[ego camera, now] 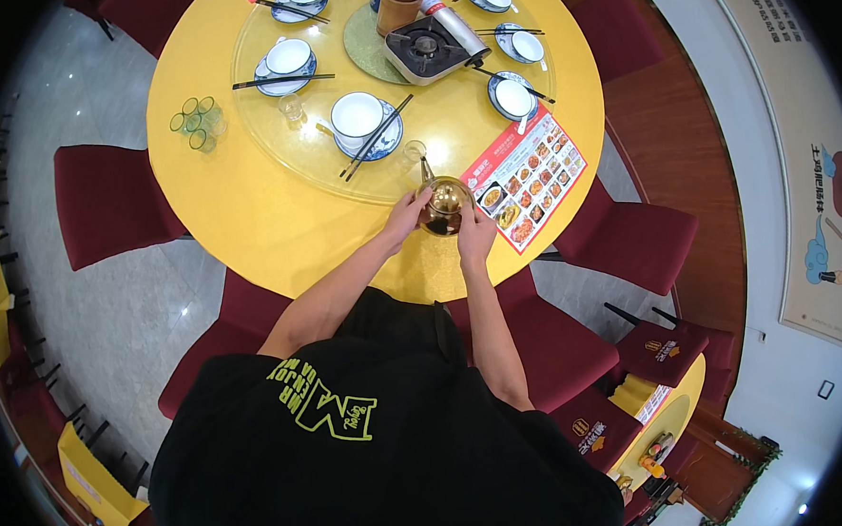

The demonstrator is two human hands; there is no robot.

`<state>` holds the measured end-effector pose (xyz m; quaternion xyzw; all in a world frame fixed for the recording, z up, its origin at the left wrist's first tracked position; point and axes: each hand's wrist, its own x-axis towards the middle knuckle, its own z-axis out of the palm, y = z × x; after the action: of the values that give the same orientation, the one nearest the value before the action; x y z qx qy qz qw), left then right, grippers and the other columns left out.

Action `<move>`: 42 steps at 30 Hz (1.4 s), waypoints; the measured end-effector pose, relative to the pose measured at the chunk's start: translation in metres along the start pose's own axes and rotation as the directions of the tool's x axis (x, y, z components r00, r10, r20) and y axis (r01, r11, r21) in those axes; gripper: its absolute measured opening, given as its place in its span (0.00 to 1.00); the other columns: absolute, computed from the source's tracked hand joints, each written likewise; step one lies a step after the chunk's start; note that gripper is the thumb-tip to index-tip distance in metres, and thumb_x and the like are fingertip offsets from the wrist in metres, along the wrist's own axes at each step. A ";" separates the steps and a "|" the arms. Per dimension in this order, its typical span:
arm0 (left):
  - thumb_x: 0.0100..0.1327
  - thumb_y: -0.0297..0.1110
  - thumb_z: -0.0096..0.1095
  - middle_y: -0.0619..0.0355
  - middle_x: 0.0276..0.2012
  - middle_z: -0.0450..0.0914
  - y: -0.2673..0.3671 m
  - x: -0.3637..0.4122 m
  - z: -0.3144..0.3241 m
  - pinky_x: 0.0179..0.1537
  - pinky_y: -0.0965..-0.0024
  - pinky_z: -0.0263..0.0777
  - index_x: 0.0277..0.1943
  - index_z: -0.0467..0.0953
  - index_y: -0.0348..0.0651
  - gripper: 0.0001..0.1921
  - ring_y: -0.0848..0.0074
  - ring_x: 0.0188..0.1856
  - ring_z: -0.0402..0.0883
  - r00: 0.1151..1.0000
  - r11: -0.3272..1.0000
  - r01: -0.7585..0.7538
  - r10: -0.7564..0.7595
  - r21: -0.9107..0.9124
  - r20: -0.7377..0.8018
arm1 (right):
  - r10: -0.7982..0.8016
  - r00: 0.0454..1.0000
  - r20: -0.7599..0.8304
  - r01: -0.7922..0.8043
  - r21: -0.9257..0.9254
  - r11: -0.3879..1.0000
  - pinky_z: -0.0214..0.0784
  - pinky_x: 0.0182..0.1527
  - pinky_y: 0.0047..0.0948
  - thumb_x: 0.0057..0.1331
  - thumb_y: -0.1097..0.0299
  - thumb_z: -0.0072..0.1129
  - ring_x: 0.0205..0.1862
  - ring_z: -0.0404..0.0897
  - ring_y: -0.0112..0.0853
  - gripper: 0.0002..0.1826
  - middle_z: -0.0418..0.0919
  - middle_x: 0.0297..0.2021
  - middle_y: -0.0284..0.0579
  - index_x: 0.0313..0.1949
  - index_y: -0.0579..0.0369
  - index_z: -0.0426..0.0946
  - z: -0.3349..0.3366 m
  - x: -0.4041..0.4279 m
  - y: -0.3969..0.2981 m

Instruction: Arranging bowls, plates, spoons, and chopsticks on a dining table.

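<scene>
A shiny gold-coloured metal teapot (pixel 446 197) is between my two hands, near the front edge of the round table. Its spout points away from me. My left hand (pixel 406 217) grips its left side, the thumb on the upper rim. On the opposite side, my right hand (pixel 476 235) holds it with the thumb raised against the body. Whether the pot touches the table cannot be seen from above. Just beyond the spout stands a small clear glass (pixel 414 150). A printed menu sheet (pixel 527 182) with food pictures lies to the right of my right hand.
A glass turntable (pixel 301 151) carries bowls on plates (pixel 357 115), chopsticks (pixel 377 138), a portable gas stove (pixel 425 46) and a bamboo container (pixel 399 8). Green-rimmed glasses (pixel 198 123) cluster at left on the yellow tablecloth (pixel 199 185). Dark red chairs (pixel 114 200) surround the table.
</scene>
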<state>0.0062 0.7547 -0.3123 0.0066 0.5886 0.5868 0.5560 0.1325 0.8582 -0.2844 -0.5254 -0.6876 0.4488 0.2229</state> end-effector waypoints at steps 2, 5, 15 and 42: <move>0.78 0.61 0.53 0.64 0.42 0.81 -0.005 0.005 -0.002 0.53 0.65 0.72 0.57 0.78 0.46 0.25 0.76 0.47 0.81 0.998 0.998 -0.063 0.063 0.024 -0.003 | 0.021 1.000 0.021 -0.022 0.058 0.998 0.63 0.28 0.29 0.74 0.60 0.59 0.20 0.71 0.23 0.24 0.79 0.18 0.39 0.24 0.69 0.83 -0.002 -0.003 0.005; 0.82 0.54 0.47 0.56 0.51 0.83 -0.036 0.020 -0.024 0.59 0.63 0.72 0.63 0.76 0.39 0.25 0.68 0.54 0.82 0.953 0.946 -0.282 0.296 0.162 -0.070 | 0.049 0.997 0.065 -0.062 0.226 0.972 0.54 0.25 0.28 0.76 0.61 0.58 0.19 0.63 0.19 0.24 0.72 0.16 0.33 0.22 0.64 0.79 0.004 -0.016 -0.005; 0.72 0.32 0.52 0.58 0.86 0.41 -0.040 -0.027 -0.095 0.82 0.49 0.42 0.83 0.46 0.42 0.40 0.67 0.86 0.40 0.876 -0.216 -0.254 0.363 0.943 0.319 | -0.002 0.987 0.158 -0.058 0.373 0.926 0.43 0.24 0.27 0.78 0.66 0.56 0.20 0.53 0.16 0.28 0.58 0.17 0.25 0.18 0.50 0.59 -0.011 -0.065 0.038; 0.65 0.30 0.57 0.63 0.84 0.49 -0.014 -0.042 -0.215 0.82 0.42 0.37 0.82 0.55 0.49 0.41 0.63 0.85 0.47 0.852 -0.283 -0.036 0.493 0.959 0.178 | -0.080 0.887 0.455 0.015 0.144 0.989 0.46 0.25 0.29 0.76 0.65 0.58 0.22 0.55 0.17 0.27 0.57 0.18 0.25 0.18 0.54 0.59 0.007 -0.115 0.101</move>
<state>-0.1117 0.5759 -0.3609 0.4776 0.8732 0.0163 0.0961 0.2200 0.7539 -0.3552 -0.3708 -0.7011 0.6008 0.1004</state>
